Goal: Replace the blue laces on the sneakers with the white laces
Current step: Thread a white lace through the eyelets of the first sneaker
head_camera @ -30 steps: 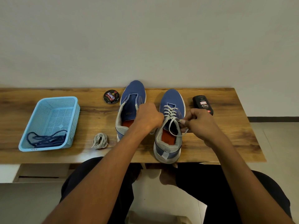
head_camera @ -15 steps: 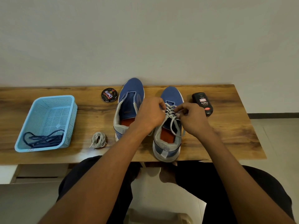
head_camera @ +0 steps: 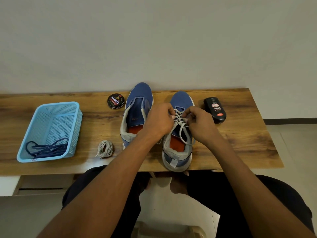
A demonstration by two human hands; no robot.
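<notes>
A wooden table (head_camera: 248, 134) runs along a pale wall, with a person seated at its near edge, both bare forearms reaching over it. At the left end sits a light blue basket (head_camera: 39, 124), and a tangle of blue laces (head_camera: 47, 148) lies in its near corner. Two blue sneakers stand side by side mid-table, toes to the wall: the left sneaker (head_camera: 137, 107) has bare eyelets and an orange insole showing, while the right sneaker (head_camera: 178, 152) carries a white lace (head_camera: 179, 121) criss-crossed through its upper eyelets, loose ends trailing over the orange insole. The left hand (head_camera: 159, 121) and right hand (head_camera: 200, 124) meet over that lacing, fingers curled, each pinching the white lace between thumb and fingertips. A black polish bottle (head_camera: 215, 109) lies just beyond the right hand, near the right sneaker's toe. A round black polish tin (head_camera: 116, 101) rests beside the left sneaker's toe, toward the wall. A second white lace, the bundle (head_camera: 105, 148), lies coiled on the table between the basket and the left sneaker, near the front edge.
</notes>
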